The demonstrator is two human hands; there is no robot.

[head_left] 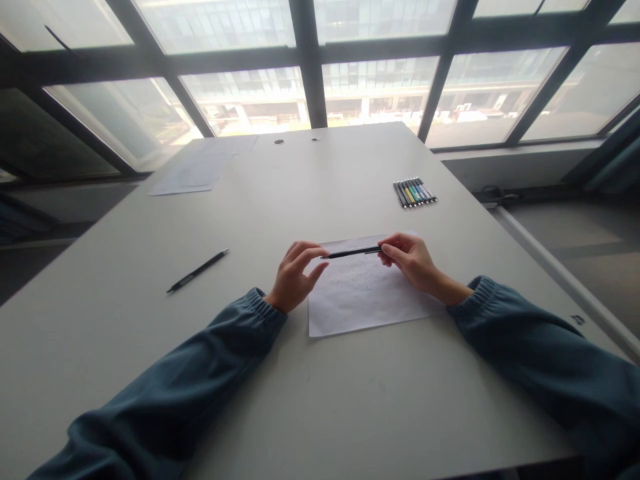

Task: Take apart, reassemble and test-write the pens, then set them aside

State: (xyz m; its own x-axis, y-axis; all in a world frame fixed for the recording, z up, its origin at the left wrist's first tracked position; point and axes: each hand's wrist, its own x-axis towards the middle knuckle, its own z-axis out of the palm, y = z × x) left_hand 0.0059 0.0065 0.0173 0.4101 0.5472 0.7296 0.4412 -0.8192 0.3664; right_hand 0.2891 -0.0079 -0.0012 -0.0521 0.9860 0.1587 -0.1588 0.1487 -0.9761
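A thin black pen (350, 253) is held level between both hands above a white sheet of paper (363, 300) with faint drawing on it. My left hand (296, 275) pinches the pen's left end with fingertips. My right hand (411, 260) grips the right end with curled fingers. Both wrists rest near the sheet on the grey table (300, 387).
A second black pen (197, 271) lies on the table to the left. A row of several coloured pens (415, 192) lies at the back right. Loose sheets of paper (200, 170) sit at the far left corner. Large windows run behind the table's far edge.
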